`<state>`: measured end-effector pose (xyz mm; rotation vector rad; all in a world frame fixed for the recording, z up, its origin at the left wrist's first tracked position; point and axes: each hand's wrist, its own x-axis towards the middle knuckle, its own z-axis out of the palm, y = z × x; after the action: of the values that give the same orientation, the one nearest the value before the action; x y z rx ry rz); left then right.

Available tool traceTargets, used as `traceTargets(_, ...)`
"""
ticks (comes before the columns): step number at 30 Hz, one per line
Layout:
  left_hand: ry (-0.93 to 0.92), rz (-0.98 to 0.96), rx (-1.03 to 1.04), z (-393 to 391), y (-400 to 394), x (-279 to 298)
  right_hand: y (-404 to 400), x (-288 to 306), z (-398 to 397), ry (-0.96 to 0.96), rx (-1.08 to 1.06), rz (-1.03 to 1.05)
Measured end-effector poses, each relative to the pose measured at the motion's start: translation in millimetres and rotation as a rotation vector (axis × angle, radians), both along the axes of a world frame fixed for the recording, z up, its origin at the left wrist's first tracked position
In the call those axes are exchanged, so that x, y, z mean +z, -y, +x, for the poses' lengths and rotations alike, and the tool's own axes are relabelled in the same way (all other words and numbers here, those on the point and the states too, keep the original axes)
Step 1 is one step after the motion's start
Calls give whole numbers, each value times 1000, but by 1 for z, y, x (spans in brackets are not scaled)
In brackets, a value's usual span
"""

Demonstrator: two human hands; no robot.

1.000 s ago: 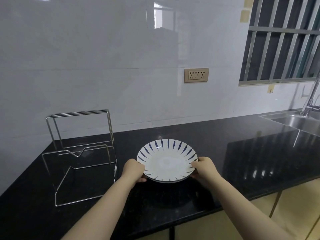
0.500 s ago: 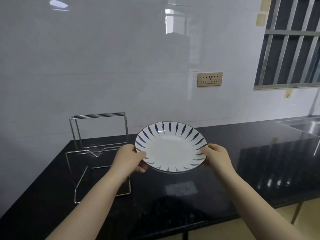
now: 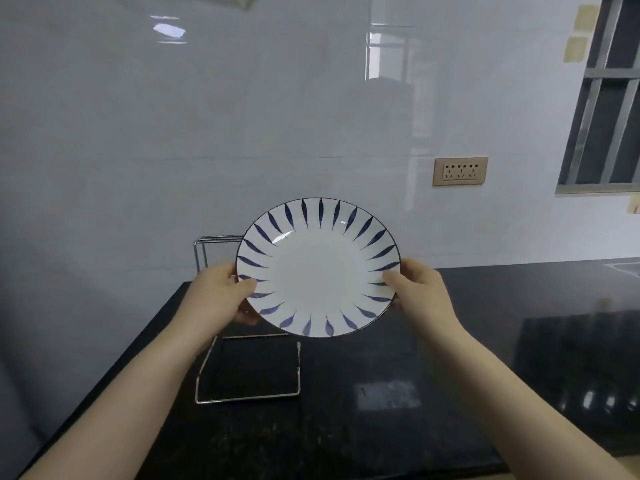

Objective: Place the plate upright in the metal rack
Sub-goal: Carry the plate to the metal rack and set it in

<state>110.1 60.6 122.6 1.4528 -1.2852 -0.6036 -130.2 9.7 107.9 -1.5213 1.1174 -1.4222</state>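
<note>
A white plate (image 3: 318,268) with blue leaf strokes round its rim is held in the air, tilted so its face points toward me. My left hand (image 3: 221,296) grips its left edge and my right hand (image 3: 419,292) grips its right edge. The metal wire rack (image 3: 247,396) stands on the black counter just below and behind the plate's left half. Most of the rack is hidden by the plate and my left hand; only its base frame and a top corner (image 3: 204,242) show.
The black stone counter (image 3: 450,375) runs to the right along a glossy white wall. A beige socket panel (image 3: 460,171) sits on the wall. A barred window (image 3: 606,98) is at the upper right. The counter's front edge is near the frame's bottom.
Both hands have lifted the plate off the counter, tipped its face toward me and carried it left over the rack. The view has shifted left, and the sink has left it.
</note>
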Motion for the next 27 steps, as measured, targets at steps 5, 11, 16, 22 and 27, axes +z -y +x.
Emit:
traceTargets(5,3,-80,99,27,-2,6,10,13,34,-69,18,-49)
traceTargets(11,3,-181,203,52,0,12,21,30,66,-72,36,-98)
traceTargets(16,-13,-246,229,66,11,15,32,35,84,-70,31,-143)
traceTargets(22,-75,-289,241,79,25,14,41,36,101,-24,35,-144)
traceTargets(27,-147,-263,253,88,32,2,47,26,109,28,72,-127)
